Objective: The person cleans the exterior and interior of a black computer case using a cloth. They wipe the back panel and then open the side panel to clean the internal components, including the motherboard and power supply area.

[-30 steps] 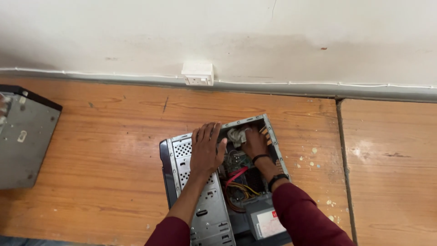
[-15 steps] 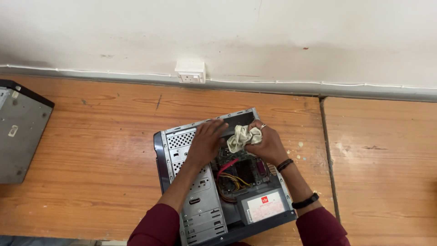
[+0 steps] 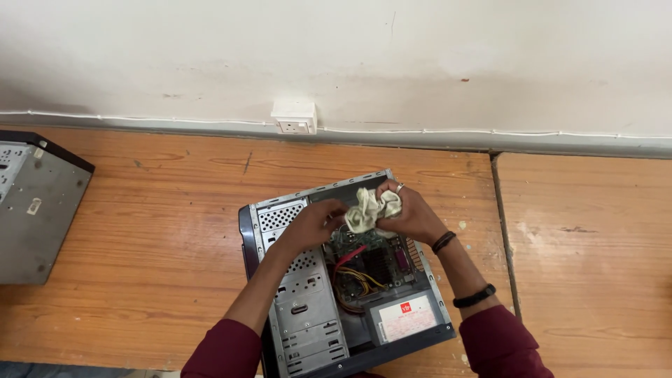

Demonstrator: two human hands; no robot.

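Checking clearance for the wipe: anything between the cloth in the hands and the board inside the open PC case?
Nothing visible. Both the left hand and right hand hold the crumpled cloth just above the open computer case. The side panel is off, the motherboard lies exposed below; only loose cables cross it.

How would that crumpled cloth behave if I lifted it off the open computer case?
The crumpled cloth, bunched between both hands, looks soft and floppy, so it would likely droop. It seems light. It could snag on cables inside the case.
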